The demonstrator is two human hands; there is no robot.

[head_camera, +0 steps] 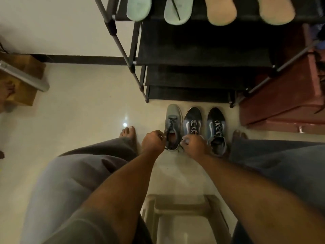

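A grey sneaker (pixel 173 120) stands on the pale floor in front of a black shoe rack (pixel 202 55), toe pointing at the rack. My left hand (pixel 153 140) grips the left side of its heel opening with curled fingers. My right hand (pixel 194 146) pinches the right side of the same opening. A pair of dark blue lace-up sneakers sits right of it: one (pixel 192 120) touches the grey shoe, the other (pixel 216 127) stands further right.
Green slippers (pixel 139 7) and tan slippers (pixel 221 11) lie on the rack's top shelf. A red-brown box (pixel 284 95) stands at right. My bare feet (pixel 129 133) flank the shoes. A plastic stool (pixel 184 213) is below me. A wooden box (pixel 22 80) sits at left.
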